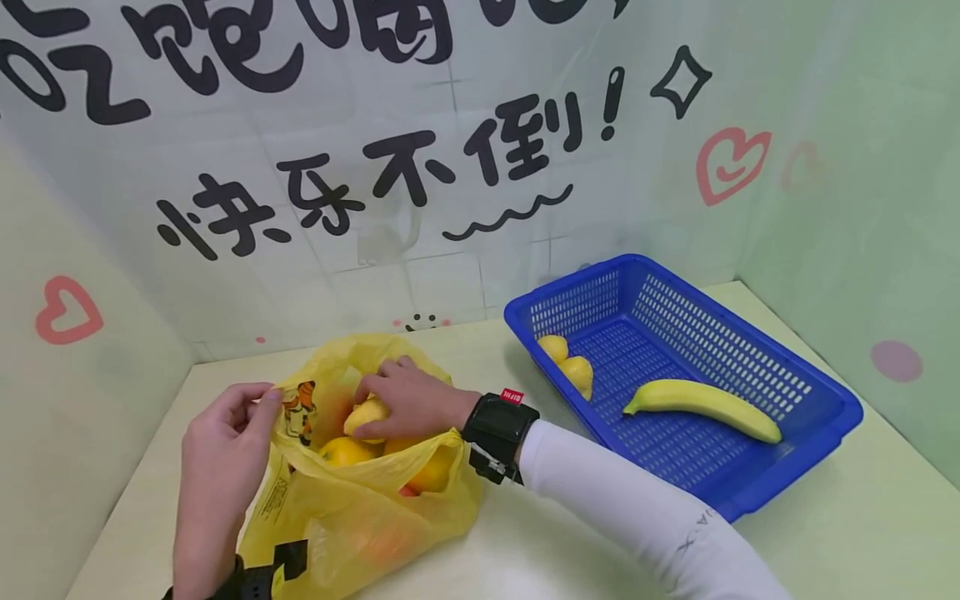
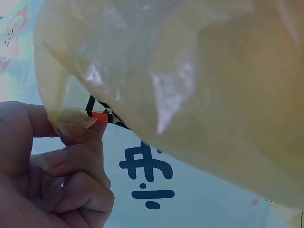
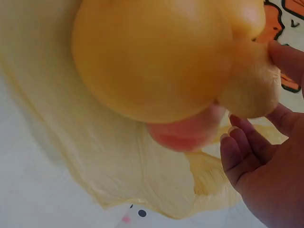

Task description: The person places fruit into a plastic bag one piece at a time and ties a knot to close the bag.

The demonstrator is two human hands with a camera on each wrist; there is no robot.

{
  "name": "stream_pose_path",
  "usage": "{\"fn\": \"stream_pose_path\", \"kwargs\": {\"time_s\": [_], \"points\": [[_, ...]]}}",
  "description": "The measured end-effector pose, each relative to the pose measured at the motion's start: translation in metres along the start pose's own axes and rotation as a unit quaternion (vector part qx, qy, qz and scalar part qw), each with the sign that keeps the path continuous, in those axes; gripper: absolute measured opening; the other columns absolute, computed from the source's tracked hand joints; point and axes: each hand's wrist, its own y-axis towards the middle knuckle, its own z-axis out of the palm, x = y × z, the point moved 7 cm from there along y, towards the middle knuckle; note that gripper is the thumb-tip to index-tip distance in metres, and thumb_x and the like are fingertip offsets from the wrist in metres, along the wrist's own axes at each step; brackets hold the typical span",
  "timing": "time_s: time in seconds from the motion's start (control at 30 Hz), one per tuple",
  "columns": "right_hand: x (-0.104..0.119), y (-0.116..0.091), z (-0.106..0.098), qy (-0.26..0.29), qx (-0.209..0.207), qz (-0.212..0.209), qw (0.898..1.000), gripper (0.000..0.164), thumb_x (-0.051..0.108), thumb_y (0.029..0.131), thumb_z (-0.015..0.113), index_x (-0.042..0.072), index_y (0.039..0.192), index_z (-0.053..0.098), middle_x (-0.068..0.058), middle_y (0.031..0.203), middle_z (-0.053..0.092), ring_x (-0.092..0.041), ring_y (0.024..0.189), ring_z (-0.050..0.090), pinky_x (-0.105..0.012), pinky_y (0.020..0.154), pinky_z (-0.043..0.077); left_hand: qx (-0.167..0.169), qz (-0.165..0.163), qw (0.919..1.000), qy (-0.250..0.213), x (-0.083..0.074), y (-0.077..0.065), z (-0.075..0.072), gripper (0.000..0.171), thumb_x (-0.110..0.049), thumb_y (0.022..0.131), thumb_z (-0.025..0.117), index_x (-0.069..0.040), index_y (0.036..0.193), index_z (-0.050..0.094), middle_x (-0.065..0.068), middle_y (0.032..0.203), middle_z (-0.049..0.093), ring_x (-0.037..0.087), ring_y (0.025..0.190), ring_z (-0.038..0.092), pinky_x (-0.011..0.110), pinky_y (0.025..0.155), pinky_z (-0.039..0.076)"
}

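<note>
My left hand [image 1: 225,442] pinches the rim of a yellow plastic bag [image 1: 382,537] between thumb and forefinger, and its other fingers are curled in the left wrist view. Reaching into the bag's mouth, my right hand [image 1: 412,396] grips a small oval pale-yellow fruit [image 1: 365,414] by its sides. The right wrist view shows this oval fruit [image 3: 254,85] between thumb and fingertips, beside a large round orange-yellow fruit [image 3: 152,61]. Under that sits a red, rounded thing [image 3: 183,134]. More yellow and orange fruits [image 1: 348,452] lie inside the bag.
A blue perforated basket [image 1: 780,492] stands on the pale table [image 1: 517,550], right of the bag. A banana [image 1: 705,404] and two small yellow fruits [image 1: 577,373] lie in it. A white wall [image 1: 420,283] with black writing rises behind, and a green panel [image 1: 862,275] stands at the right.
</note>
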Motion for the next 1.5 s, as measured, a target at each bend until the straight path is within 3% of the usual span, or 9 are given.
{"fn": "stream_pose_path", "kwargs": {"time_s": [0.13,0.33,0.53,0.73,0.87,1.17,1.5], "points": [[0.003,-0.003,0.007,-0.028,0.005,-0.004,1.0,0.045,0.049,0.094,0.061,0.022,0.13,0.056,-0.001,0.118,0.052,-0.016,0.11,0.041,-0.022,0.087,0.037,-0.003,-0.002,1.0,0.005,0.0,0.0,0.0,0.032,-0.032,0.101,0.054,-0.006,0.116,0.067,-0.004,0.07,0.051,0.016,0.058,0.041,0.026,0.053,0.033],[0.006,-0.003,0.008,-0.059,0.008,-0.023,0.998,0.052,0.049,0.098,0.054,0.019,0.14,0.052,-0.002,0.132,0.054,-0.017,0.122,0.044,-0.026,0.103,0.036,0.001,-0.009,0.9999,0.004,0.001,0.0,0.001,0.034,-0.033,0.101,0.054,-0.006,0.117,0.067,-0.004,0.069,0.051,0.015,0.058,0.041,0.026,0.053,0.033],[0.0,-0.006,-0.007,0.002,0.02,-0.028,0.999,0.049,0.039,0.102,0.051,0.012,0.143,0.049,-0.003,0.14,0.056,-0.017,0.128,0.051,-0.028,0.11,0.037,0.002,-0.014,0.9999,0.007,0.002,0.0,0.002,0.034,-0.034,0.101,0.054,-0.007,0.117,0.067,-0.006,0.069,0.051,0.015,0.058,0.041,0.026,0.053,0.034],[-0.007,-0.015,-0.027,0.065,-0.001,-0.03,0.997,0.035,0.027,0.102,0.054,0.008,0.13,0.059,-0.004,0.121,0.065,-0.015,0.106,0.059,-0.022,0.093,0.047,0.001,-0.016,0.9998,0.007,0.002,0.0,0.002,0.034,-0.034,0.101,0.054,-0.007,0.117,0.067,-0.006,0.069,0.051,0.015,0.059,0.041,0.026,0.053,0.034],[-0.009,-0.018,-0.036,0.07,-0.01,-0.038,0.997,0.03,0.025,0.101,0.055,0.008,0.126,0.061,-0.003,0.112,0.067,-0.014,0.097,0.058,-0.019,0.086,0.047,0.002,-0.014,0.9999,0.008,0.002,0.0,0.003,0.033,-0.034,0.101,0.054,-0.007,0.117,0.067,-0.006,0.069,0.051,0.015,0.058,0.041,0.026,0.053,0.034],[-0.016,-0.021,-0.056,0.071,-0.044,-0.038,0.996,0.027,0.019,0.1,0.055,0.008,0.124,0.062,-0.003,0.112,0.069,-0.014,0.1,0.061,-0.021,0.088,0.048,-0.002,-0.01,0.9999,0.006,0.002,0.0,0.002,0.033,-0.033,0.101,0.054,-0.007,0.117,0.067,-0.005,0.068,0.051,0.015,0.058,0.041,0.026,0.053,0.033],[-0.039,-0.029,-0.08,0.09,-0.071,-0.013,0.993,0.029,0.009,0.099,0.051,0.007,0.127,0.059,-0.007,0.124,0.066,-0.018,0.107,0.061,-0.027,0.094,0.051,-0.006,0.0,1.0,0.004,0.001,0.0,0.001,0.032,-0.032,0.101,0.055,-0.006,0.116,0.067,-0.005,0.068,0.05,0.015,0.058,0.04,0.026,0.054,0.032]]}}
